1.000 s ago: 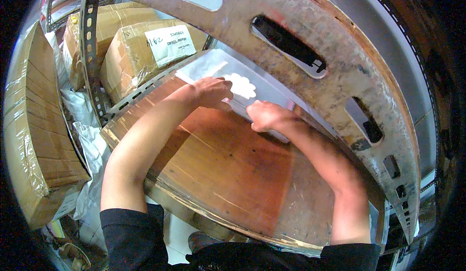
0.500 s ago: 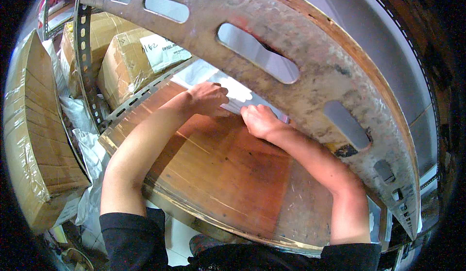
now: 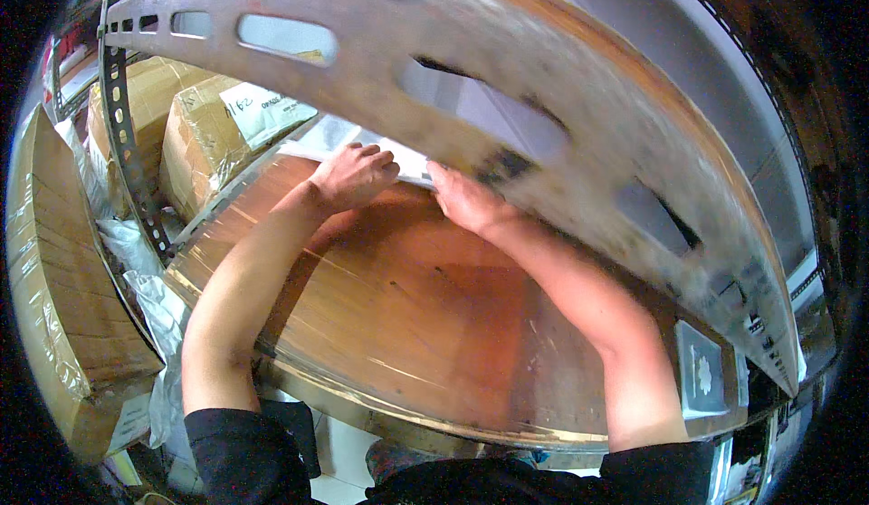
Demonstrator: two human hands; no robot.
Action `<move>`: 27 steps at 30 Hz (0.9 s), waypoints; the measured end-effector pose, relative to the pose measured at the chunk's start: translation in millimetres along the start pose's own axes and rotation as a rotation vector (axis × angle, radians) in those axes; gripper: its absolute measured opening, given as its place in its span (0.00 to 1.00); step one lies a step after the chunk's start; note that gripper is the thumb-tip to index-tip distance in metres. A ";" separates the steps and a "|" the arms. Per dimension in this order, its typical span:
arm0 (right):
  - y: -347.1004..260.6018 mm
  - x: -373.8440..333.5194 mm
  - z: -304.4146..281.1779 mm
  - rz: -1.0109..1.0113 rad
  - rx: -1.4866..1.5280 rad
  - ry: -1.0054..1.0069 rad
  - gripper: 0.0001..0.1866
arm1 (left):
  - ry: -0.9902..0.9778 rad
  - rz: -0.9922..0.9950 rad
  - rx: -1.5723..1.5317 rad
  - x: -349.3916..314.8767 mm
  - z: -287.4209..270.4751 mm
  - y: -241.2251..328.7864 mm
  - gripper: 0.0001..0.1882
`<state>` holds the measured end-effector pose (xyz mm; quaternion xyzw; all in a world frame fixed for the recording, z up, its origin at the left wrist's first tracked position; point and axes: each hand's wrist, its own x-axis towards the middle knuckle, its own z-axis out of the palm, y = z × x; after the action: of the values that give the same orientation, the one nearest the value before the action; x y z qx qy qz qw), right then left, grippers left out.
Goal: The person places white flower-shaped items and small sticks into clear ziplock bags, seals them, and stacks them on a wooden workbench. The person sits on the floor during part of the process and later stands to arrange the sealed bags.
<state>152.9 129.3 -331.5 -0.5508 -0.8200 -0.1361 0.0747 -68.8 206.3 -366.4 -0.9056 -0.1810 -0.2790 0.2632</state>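
A white, flat, sheet-like packet (image 3: 317,136) lies at the far part of the wooden shelf board (image 3: 398,297), partly hidden behind the metal beam and my hands. My left hand (image 3: 358,177) is closed at its near edge, the fingers curled in. Close beside it, my right hand (image 3: 463,199) is closed too, thumb side against the packet's right part, just under the metal beam. Both forearms reach over the board. Whether the packet is plastic or paper I cannot make out.
A slotted metal beam (image 3: 371,89) crosses above my hands, joined to a perforated upright (image 3: 122,134). Taped cardboard boxes (image 3: 195,147) stand beyond the board at left; another large box (image 3: 77,297) is nearer. A clear packet (image 3: 702,369) lies at the board's right end.
The view has shifted, so the beam and boxes sit differently. Both hands appear farther left and slightly higher, still at the white packet. More of the clear packet at right shows.
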 end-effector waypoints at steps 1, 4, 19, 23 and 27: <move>0.7 -7.5 -5.1 0.026 -0.051 -0.034 0.06 | 0.011 -0.012 -0.026 4.1 -9.8 7.5 0.06; 18.9 -45.5 -30.8 -0.146 -0.150 0.183 0.05 | -0.117 -0.084 -0.039 21.8 -67.4 47.3 0.11; 39.6 -391.6 -159.0 -0.327 -0.209 0.248 0.04 | -0.142 -0.455 -0.204 -34.5 -240.0 346.5 0.19; 26.9 -494.8 -146.3 -0.339 -0.085 0.160 0.07 | -0.247 -0.438 -0.230 -45.4 -253.7 419.0 0.24; 19.7 -541.0 -143.9 -0.331 -0.105 0.201 0.07 | -0.191 -0.433 -0.343 -52.3 -264.7 469.0 0.27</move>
<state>373.8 -385.4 -339.1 -0.3954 -0.8795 -0.2434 0.1041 4.5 -329.3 -387.2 -0.8994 -0.3440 -0.2688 0.0222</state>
